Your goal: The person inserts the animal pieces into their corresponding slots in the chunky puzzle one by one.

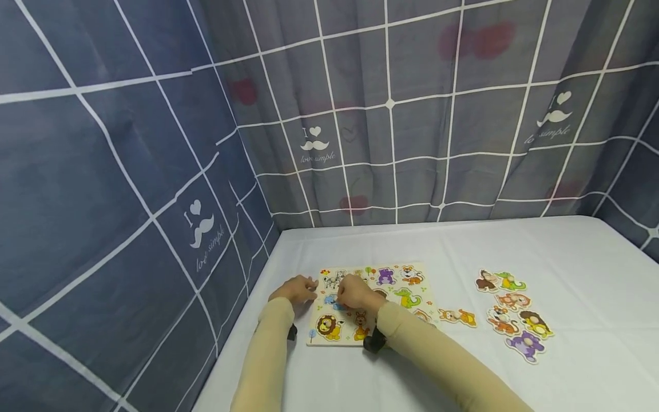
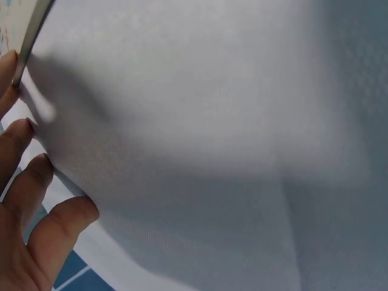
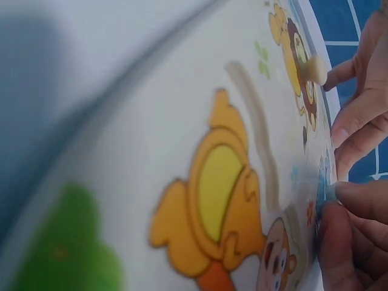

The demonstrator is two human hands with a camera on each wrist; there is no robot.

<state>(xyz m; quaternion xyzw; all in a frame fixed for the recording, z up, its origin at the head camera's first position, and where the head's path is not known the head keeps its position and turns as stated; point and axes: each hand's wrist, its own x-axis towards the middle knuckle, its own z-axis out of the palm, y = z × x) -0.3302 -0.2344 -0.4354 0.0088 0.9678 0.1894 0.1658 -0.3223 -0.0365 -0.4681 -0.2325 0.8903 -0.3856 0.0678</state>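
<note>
A wooden animal puzzle board [image 1: 427,303] lies flat on the table. My right hand [image 1: 357,292] is over its left half, thumb and fingertips pinching the small knob [image 3: 332,193] of a blue animal puzzle piece [image 1: 332,301]. The right hand partly hides that piece. At the board's left edge is my left hand [image 1: 296,290], its fingers spread and extended; in the left wrist view a fingertip [image 2: 11,66] touches the edge. A lion piece [image 1: 328,326] with a round knob sits at the lower left, beside a printed kangaroo [image 1: 361,326].
A kangaroo piece [image 1: 458,317] lies just right of the board. Farther right are several loose pieces, among them a purple animal [image 1: 525,345], a crocodile [image 1: 510,281] and a lion [image 1: 536,324]. A gridded curtain [image 1: 360,137] stands behind the white table [image 1: 592,286].
</note>
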